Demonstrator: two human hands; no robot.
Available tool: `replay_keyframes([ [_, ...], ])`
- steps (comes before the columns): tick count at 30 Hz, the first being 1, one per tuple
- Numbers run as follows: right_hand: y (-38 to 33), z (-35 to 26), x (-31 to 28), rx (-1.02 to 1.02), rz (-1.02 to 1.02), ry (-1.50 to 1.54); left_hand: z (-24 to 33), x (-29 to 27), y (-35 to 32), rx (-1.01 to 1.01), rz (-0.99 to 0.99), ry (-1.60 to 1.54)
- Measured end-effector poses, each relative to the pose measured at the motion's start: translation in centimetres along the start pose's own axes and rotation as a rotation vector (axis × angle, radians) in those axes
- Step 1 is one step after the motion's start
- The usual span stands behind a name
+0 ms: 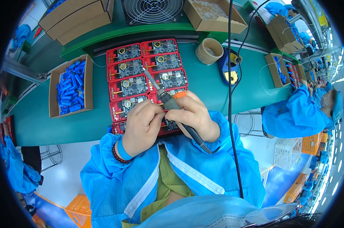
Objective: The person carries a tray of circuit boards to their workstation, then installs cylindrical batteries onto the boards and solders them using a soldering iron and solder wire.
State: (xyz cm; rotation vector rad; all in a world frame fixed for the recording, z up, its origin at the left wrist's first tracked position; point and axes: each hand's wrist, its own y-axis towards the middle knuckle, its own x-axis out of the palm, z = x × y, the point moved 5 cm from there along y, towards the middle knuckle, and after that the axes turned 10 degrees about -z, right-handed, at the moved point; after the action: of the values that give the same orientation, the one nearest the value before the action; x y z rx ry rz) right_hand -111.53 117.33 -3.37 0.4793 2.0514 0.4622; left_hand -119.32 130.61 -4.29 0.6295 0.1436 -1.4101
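My right hand (194, 116) is closed around a soldering iron (165, 96), whose metal tip points up and away to the left. Something orange shows at that hand's fingers. My left hand (143, 123) is pinched against the right hand's fingertips; what it holds is too small and hidden to make out. Both hands are over the near part of two columns of red cases (107, 70) with dark circuit boards (136, 86) inside. Round yellow-rimmed parts sit on the boards. The nearest cases are partly covered by my hands.
On the green bench (35, 121), a cardboard box (89, 85) of blue cylinders stands left. To the right are a tan pot (209, 53) and a blue iron stand (226, 72) with yellow sponge. A black cable (230, 114) hangs beside my right arm. A fan (153, 10) stands behind.
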Motion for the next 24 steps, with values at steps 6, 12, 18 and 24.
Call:
replay_keyframes([
  [6,-1.3,1.8,-2.7,0.184,0.187,-0.132,-2.8,-3.6,-2.2,-0.158,0.227,-0.032],
  [12,-0.2,1.8,-2.1,0.227,0.22,-0.022,-2.5,-1.0,-1.1,-0.131,0.1,-0.172],
  [18,1.3,1.0,0.6,0.12,0.118,0.092,-1.8,-0.1,-0.2,-0.037,0.06,0.008],
  [24,1.4,1.4,1.3,0.144,0.169,0.148,-1.9,-0.1,0.0,0.045,0.092,0.143],
])
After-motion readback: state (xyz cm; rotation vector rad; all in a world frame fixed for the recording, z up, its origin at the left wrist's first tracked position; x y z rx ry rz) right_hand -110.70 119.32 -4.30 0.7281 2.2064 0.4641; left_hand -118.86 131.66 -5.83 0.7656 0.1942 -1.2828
